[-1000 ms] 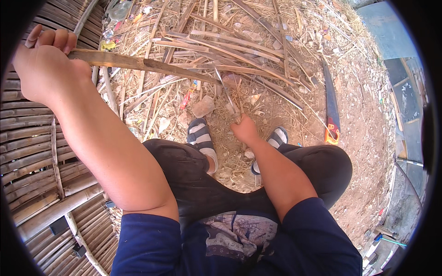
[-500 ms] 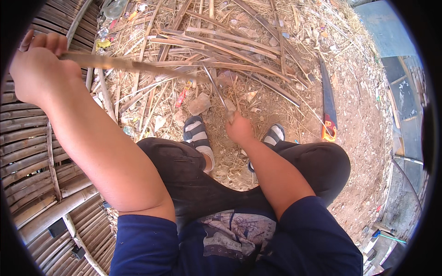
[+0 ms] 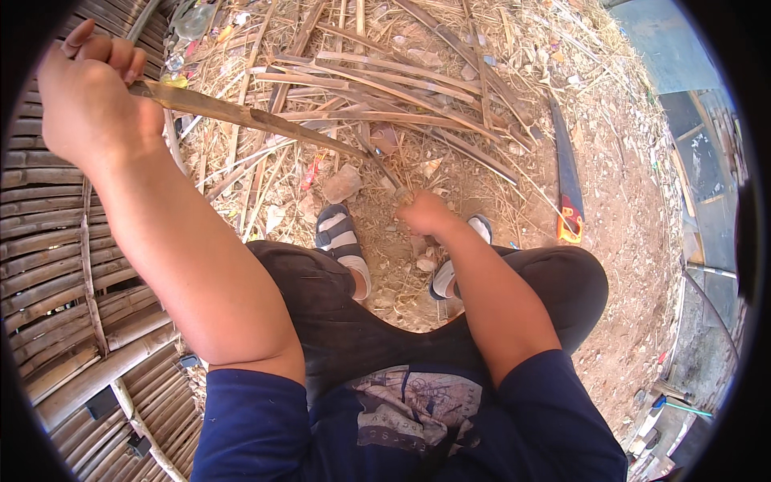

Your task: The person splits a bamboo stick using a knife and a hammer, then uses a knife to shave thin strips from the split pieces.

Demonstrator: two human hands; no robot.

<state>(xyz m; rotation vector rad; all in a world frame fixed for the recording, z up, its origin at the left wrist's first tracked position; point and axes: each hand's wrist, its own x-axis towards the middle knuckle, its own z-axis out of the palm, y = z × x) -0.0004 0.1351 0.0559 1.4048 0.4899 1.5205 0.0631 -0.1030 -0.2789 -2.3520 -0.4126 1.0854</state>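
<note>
My left hand (image 3: 100, 104), raised at the far left, is closed round one end of a bamboo strip (image 3: 241, 115). From there the strip slants down to the right, and its far end meets the blade of a knife (image 3: 384, 166). My right hand (image 3: 424, 214) grips the knife's handle in front of my feet. Fingers cover most of the handle, and the blade is partly hidden where strip and knife cross. Beyond both hands lies a loose pile of split bamboo strips (image 3: 401, 78) on the ground.
A handsaw (image 3: 567, 173) with a red and yellow handle lies at the right. Stones such as a pale rock (image 3: 343, 184) sit near my sandalled left foot (image 3: 340, 233). A bamboo slat wall (image 3: 48, 241) borders the left side; dry straw and litter cover the soil.
The bamboo strip in my left hand has shifted to the right, and its blur is gone. My right hand has moved slightly right, and the knife blade now sits against the strip's far end.
</note>
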